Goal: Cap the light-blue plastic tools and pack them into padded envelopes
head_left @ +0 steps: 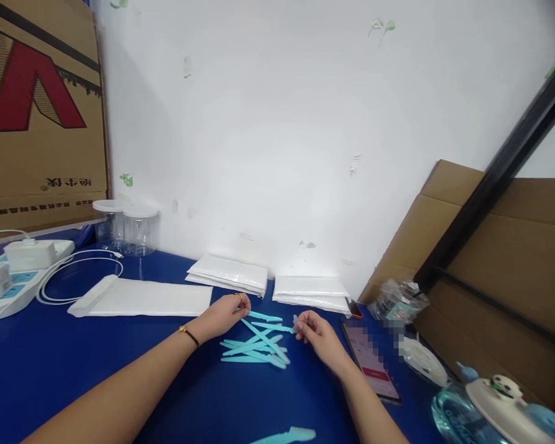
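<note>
My left hand (235,310): fingertips pinched on a turquoise stick (267,317), 11 o'clock on the turquoise pile (254,351), blue table (189,394). My right hand (318,336), 2 o'clock: fingertips together on small translucent piece (295,321). Phone (374,369) at 4, long white pouch (152,298) at 10.

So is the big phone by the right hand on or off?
On: the phone's screen is lit, with a red bar showing.

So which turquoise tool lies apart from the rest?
The turquoise tool at the picture's bottom edge, which cuts it off. The others are bunched farther up, several crossing one another.
</note>
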A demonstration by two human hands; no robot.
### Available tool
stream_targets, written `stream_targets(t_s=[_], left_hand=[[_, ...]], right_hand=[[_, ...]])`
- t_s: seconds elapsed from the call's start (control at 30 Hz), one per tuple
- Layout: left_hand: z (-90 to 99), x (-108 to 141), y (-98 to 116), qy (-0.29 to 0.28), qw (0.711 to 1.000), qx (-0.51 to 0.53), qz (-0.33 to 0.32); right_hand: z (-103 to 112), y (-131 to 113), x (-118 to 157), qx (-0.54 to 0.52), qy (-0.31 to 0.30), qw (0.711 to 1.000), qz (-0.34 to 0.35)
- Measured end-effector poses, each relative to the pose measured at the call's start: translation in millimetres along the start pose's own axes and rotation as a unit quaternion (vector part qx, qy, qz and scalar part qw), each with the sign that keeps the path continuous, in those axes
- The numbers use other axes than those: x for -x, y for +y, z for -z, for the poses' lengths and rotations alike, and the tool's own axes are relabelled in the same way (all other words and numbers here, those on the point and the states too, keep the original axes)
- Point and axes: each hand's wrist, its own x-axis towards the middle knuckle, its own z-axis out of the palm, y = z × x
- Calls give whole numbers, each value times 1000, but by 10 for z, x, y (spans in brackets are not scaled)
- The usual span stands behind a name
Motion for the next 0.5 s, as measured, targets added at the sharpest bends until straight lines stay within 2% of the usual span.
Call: stream_targets(t_s=[0.23,0.5], left_hand=[[-50,-17,-7,-2,999,37,11],[-99,-29,-10,5,999,46,-3]], right_hand=[[-3,-70,14,-52,26,998,11],[-63,-155,52,-150,15,988,-26]])
